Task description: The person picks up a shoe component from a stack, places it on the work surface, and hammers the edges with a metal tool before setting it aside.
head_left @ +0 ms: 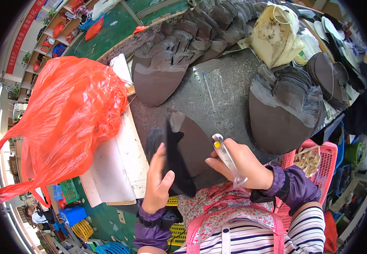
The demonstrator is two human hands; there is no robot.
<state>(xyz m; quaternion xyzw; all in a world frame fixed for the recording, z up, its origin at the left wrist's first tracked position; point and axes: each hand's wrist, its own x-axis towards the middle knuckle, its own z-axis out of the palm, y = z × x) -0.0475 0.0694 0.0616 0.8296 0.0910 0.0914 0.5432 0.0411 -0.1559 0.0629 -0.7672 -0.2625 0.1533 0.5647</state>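
Note:
Low over the worktable (230, 84), my left hand (157, 182) has its thumb and fingers at the edge of a dark, thin cut piece (177, 165). That piece is tipped up on its side and smeared by motion. Flat behind it lies a rounded brown-black piece (194, 146) with a grey edge, beside a small dark stack (154, 139). My right hand (247, 165) is closed round a slim silvery tool (230, 161) with a yellow spot near its upper end; its exact kind I cannot make out.
Fanned stacks of dark pieces (156, 82) line the far edge; another stack (283, 114) sits at right. A pen (209, 91) lies mid-table. A grimy cream container (274, 34) stands behind, a red plastic bag (73, 110) at left, and a pink basket (327, 165) at lower right.

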